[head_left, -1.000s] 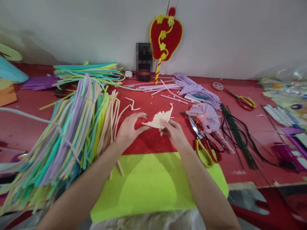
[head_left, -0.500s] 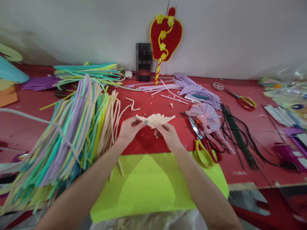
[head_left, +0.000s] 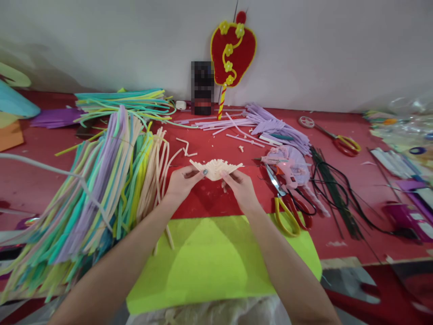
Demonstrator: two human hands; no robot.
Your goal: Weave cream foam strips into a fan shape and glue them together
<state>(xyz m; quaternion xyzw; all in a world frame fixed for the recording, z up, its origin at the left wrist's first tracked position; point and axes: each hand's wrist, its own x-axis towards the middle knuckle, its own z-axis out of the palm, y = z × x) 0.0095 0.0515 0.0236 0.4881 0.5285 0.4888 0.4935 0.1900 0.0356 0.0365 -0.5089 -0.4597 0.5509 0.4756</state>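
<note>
Between my two hands is a cream fan-shaped piece made of pipe cleaners (head_left: 214, 169), with a ragged upper edge and a pointed tip at each side. My left hand (head_left: 181, 184) pinches its left part between thumb and fingers. On the other side my right hand (head_left: 241, 187) grips the right part, thumb on the near face. The piece is held above the red table (head_left: 203, 201); the fingers behind it are partly hidden. Loose cream pipe cleaners (head_left: 154, 164) lie left of my left hand, and scissors with yellow and red handles (head_left: 287, 216) lie right of my right hand.
Bundled coloured pipe cleaners (head_left: 91, 194) cover the left side. A pink glue gun (head_left: 287, 167) with a black cord, lilac pipe cleaners (head_left: 270, 124) and more scissors (head_left: 345, 144) lie rightward. A red fan decoration (head_left: 233, 56) stands at the wall. A yellow-green sheet (head_left: 206, 262) lies nearest me.
The cream piece has tilted slightly, showing more of its broad face, and its right tip has shifted a little left. Both hands keep their hold.
</note>
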